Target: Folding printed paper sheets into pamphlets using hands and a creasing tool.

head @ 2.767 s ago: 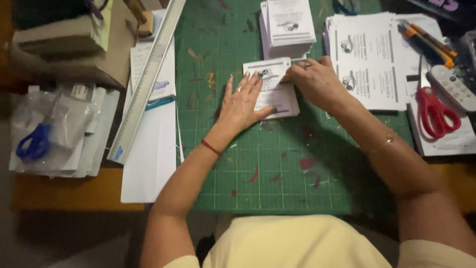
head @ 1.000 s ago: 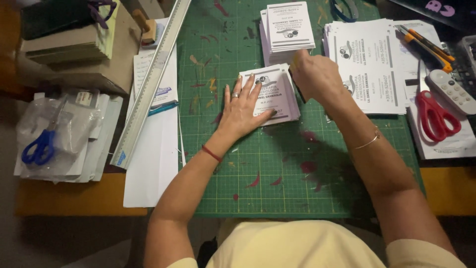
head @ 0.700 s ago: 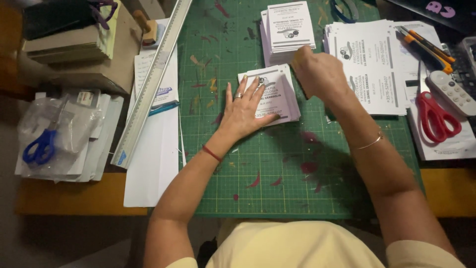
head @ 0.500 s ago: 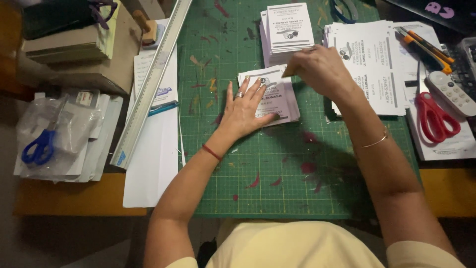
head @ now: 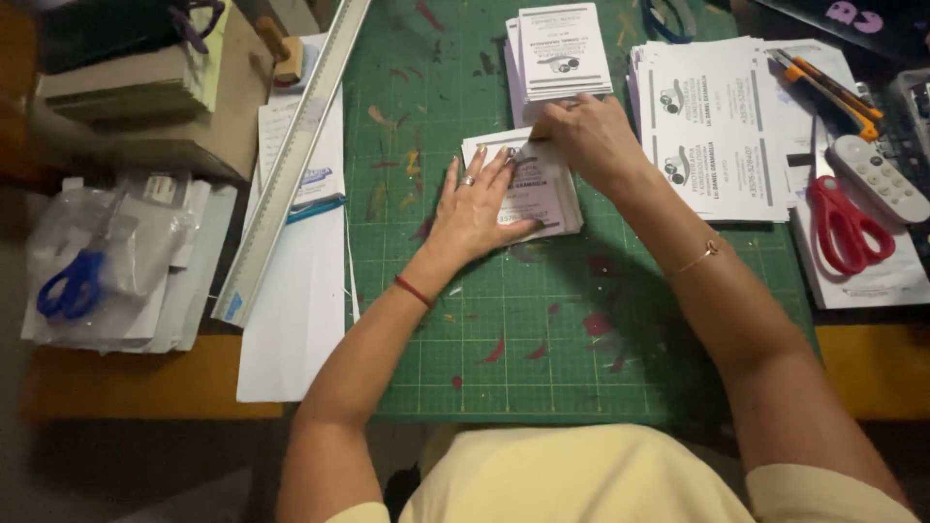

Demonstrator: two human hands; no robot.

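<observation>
Two bare hands square up a small stack of white printed cards (head: 542,189) at the middle of a green gridded cutting mat (head: 542,329) on a cluttered worktop (head: 145,383).

From the left: blue-handled scissors (head: 70,289) lie in a clear plastic bag on a pile of papers, and a long metal ruler (head: 291,160) runs diagonally along the mat's left edge. The left hand (head: 475,208) lies flat on the card stack, fingers (head: 484,169) spread wide and pressing down. The right hand (head: 591,140) sits at the stack's far edge, its fingers curled narrow and pinching the top card's edge. A second card stack (head: 562,48) lies just beyond. To the right rest larger printed sheets (head: 722,126), an orange utility knife (head: 823,82), red-handled scissors (head: 843,228) and a white remote control (head: 877,176).
</observation>
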